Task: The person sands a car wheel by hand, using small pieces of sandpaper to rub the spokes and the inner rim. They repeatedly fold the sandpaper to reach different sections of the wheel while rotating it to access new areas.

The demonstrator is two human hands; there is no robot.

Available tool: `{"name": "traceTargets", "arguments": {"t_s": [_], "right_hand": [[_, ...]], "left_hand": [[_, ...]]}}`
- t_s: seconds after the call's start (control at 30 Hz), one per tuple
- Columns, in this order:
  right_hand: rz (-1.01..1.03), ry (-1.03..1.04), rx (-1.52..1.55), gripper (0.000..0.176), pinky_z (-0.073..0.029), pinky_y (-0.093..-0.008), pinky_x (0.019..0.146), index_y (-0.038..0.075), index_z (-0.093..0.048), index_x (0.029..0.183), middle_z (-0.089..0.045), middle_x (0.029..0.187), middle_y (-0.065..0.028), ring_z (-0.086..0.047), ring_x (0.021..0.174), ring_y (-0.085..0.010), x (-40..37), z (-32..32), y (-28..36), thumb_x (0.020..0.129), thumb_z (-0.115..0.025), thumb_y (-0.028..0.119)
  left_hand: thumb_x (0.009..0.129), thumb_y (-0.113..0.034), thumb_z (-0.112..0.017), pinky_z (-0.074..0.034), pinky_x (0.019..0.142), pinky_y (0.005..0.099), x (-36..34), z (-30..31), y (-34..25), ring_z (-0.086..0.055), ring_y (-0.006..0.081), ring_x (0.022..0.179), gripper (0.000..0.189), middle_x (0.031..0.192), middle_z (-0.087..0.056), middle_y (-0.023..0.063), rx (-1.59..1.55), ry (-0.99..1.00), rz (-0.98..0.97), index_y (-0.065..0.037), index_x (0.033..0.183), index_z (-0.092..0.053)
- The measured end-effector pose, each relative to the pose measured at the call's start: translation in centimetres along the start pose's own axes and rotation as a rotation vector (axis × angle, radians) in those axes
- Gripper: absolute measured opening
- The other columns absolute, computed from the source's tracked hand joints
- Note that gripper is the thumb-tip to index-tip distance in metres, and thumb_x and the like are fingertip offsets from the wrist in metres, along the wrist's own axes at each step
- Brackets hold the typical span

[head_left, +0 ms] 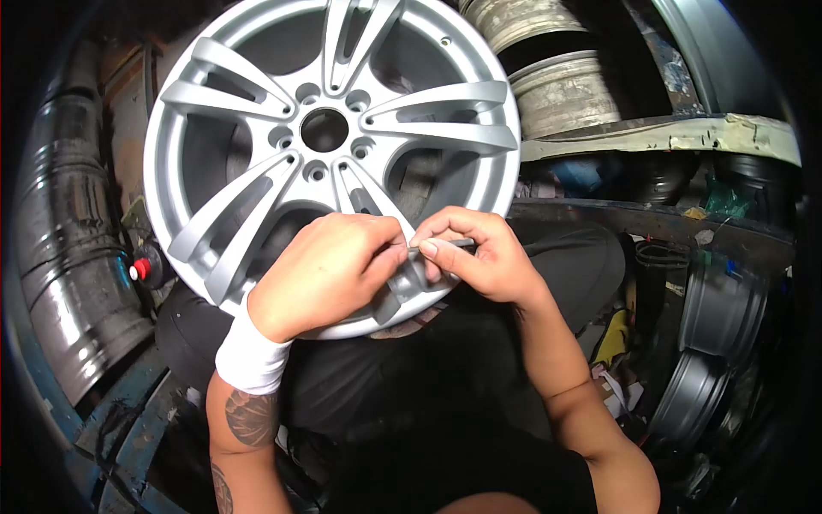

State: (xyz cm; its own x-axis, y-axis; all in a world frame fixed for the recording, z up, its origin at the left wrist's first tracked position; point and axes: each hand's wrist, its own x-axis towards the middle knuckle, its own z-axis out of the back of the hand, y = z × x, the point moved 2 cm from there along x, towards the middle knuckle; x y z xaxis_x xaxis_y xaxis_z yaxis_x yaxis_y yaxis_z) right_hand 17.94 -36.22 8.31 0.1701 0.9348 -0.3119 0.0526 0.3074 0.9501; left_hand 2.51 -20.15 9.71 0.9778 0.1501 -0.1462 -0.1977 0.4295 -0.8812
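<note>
A silver alloy wheel rim [505,176] with paired spokes lies face up over my lap. My right hand [484,253] pinches a thin grey strip [463,243] between thumb and fingers, above the spoke nearest me. What the strip is made of I cannot make out. My left hand [330,270], with a white band at the wrist, is closed, its fingertips pinched together at the strip's left end. Both hands meet over the lower part of the rim, and the left one covers some of a spoke and the rim's near edge.
Dark, shiny wheel barrels [73,214] are stacked along the left. More bare wheels [561,90] lie at the upper right behind a taped bar [668,137]. Grey rims [719,313] stand at the lower right. A dark bottle with a red cap [139,269] is beside my left knee.
</note>
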Motion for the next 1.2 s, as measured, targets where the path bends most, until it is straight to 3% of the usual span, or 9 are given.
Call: {"name": "traceTargets", "arguments": {"t_s": [0.13,0.27,0.33,0.47,0.6,0.7,0.8,1.0,1.2], "right_hand": [[0.023,-0.104,0.356,0.035,-0.055,-0.0242,0.073,0.0,-0.057,0.128,-0.074,0.091,-0.0089,-0.07,0.08,-0.0118,0.9,0.2,-1.7,0.098,-0.073,0.007],[-0.018,-0.219,0.698,0.031,-0.055,-0.0252,0.073,-0.003,-0.059,0.121,-0.075,0.094,-0.0123,-0.071,0.082,-0.0145,1.0,0.1,-3.3,0.097,-0.074,0.006],[0.023,-0.251,0.708,0.029,-0.055,-0.0251,0.074,-0.003,-0.06,0.119,-0.074,0.094,-0.0126,-0.071,0.084,-0.0149,0.9,0.4,-4.1,0.096,-0.075,0.007],[0.068,-0.246,0.665,0.024,-0.056,-0.0259,0.078,-0.003,-0.063,0.116,-0.074,0.1,-0.0126,-0.071,0.088,-0.0148,0.8,0.4,-4.5,0.097,-0.073,0.005],[0.027,-0.211,0.587,0.026,-0.057,-0.0267,0.078,-0.005,-0.064,0.12,-0.074,0.105,-0.0126,-0.072,0.089,-0.0146,0.5,-0.1,-4.0,0.098,-0.071,0.005],[0.013,-0.187,0.534,0.028,-0.057,-0.0267,0.078,-0.006,-0.065,0.122,-0.074,0.106,-0.0124,-0.073,0.091,-0.0149,0.4,-0.6,-3.6,0.098,-0.071,0.007],[0.005,-0.143,0.475,0.026,-0.057,-0.0266,0.079,-0.006,-0.066,0.123,-0.074,0.109,-0.0118,-0.073,0.092,-0.0153,0.4,-0.8,-3.5,0.1,-0.069,0.005],[0.101,-0.31,0.344,0.018,-0.059,-0.0257,0.085,-0.006,-0.064,0.117,-0.073,0.106,-0.0119,-0.073,0.095,-0.0146,0.0,-1.6,-3.6,0.1,-0.066,-0.001],[0.147,-0.313,0.306,0.017,-0.058,-0.026,0.083,-0.005,-0.063,0.116,-0.072,0.104,-0.0108,-0.072,0.095,-0.0141,-0.2,-2.0,-3.2,0.099,-0.067,-0.002]], "left_hand": [[0.091,-0.009,-0.07,-0.049,0.065,0.0402,0.3,0.9,-1.0,-0.064,0.0342,0.069,0.01,0.072,-0.064,0.0155,-0.034,-0.079,-0.056,0.001,0.09,-0.067],[0.084,-0.006,-0.077,-0.05,0.067,0.0391,0.8,-0.8,-0.8,-0.064,0.0318,0.071,0.01,0.076,-0.065,0.0114,0.164,-0.233,-0.271,-0.003,0.086,-0.067],[0.083,-0.012,-0.081,-0.048,0.066,0.0393,1.2,-2.0,-0.8,-0.062,0.0301,0.068,0.014,0.073,-0.063,0.0092,0.272,-0.301,-0.354,-0.006,0.084,-0.068],[0.081,-0.021,-0.086,-0.05,0.066,0.0369,1.5,-2.4,-0.8,-0.064,0.0259,0.067,0.022,0.074,-0.065,0.0087,0.285,-0.259,-0.25,-0.006,0.088,-0.071],[0.084,-0.014,-0.085,-0.052,0.064,0.0286,1.6,-1.6,-0.2,-0.068,0.0168,0.07,0.024,0.078,-0.069,0.0091,0.051,-0.34,-0.002,-0.001,0.097,-0.071],[0.091,-0.009,-0.078,-0.052,0.071,0.0257,1.7,-1.3,0.2,-0.066,0.0102,0.079,0.019,0.088,-0.07,0.0047,-0.241,-0.382,0.083,0.002,0.106,-0.072],[0.094,-0.007,-0.076,-0.052,0.077,0.0242,1.8,-1.7,1.1,-0.065,0.0084,0.085,0.017,0.095,-0.07,0.003,-0.511,-0.285,0.109,0.001,0.109,-0.072],[0.094,-0.007,-0.077,-0.052,0.078,0.0222,2.0,-2.3,2.0,-0.063,0.0061,0.085,0.017,0.096,-0.069,0.0005,-0.604,-0.283,0.183,0.001,0.108,-0.069],[0.093,-0.008,-0.078,-0.051,0.077,0.022,1.9,-2.6,1.7,-0.063,0.005,0.084,0.017,0.095,-0.069,-0.0002,-0.689,-0.286,0.181,0.0,0.105,-0.069]]}}
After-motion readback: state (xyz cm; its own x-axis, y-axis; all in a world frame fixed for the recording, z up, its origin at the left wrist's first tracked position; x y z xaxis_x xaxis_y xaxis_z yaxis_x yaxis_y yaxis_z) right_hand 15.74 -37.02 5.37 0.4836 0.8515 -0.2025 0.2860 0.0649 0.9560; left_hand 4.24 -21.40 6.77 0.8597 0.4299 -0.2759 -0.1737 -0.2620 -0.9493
